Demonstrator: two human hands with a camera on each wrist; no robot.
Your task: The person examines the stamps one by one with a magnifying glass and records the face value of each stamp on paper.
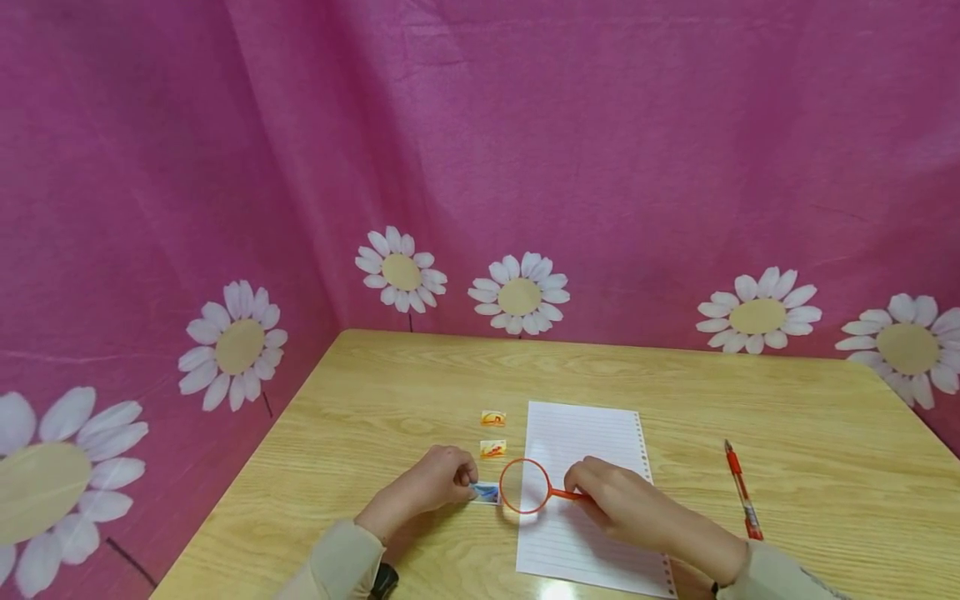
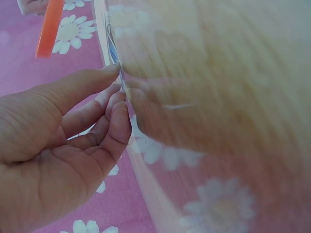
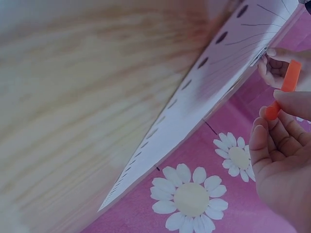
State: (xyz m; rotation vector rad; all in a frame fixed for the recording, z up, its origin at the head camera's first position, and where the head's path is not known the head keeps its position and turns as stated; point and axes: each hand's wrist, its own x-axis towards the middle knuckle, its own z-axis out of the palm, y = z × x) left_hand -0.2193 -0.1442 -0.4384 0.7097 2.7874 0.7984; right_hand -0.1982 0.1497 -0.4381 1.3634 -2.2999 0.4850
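At the left of the lined paper, my left hand [image 1: 444, 478] pinches the left edge of a small blue stamp [image 1: 486, 493] lying on the table. The left wrist view shows the thumb and fingertips meeting at the edge of that blue stamp [image 2: 112, 48]. My right hand [image 1: 611, 498] grips the handle of a red-rimmed magnifying glass [image 1: 551, 492], its round lens hanging just right of the stamp and over the paper's left edge. In the right wrist view, the orange-red handle [image 3: 290, 76] sits between thumb and fingers.
Two yellow-and-orange stamps [image 1: 492, 419] lie in a column beyond the blue one. Under my right hand is a sheet of lined paper [image 1: 585, 429] with punched holes along its right side. A red pen [image 1: 742, 490] lies farther right. A pink flowered curtain [image 1: 600, 167] surrounds the wooden table [image 1: 420, 375].
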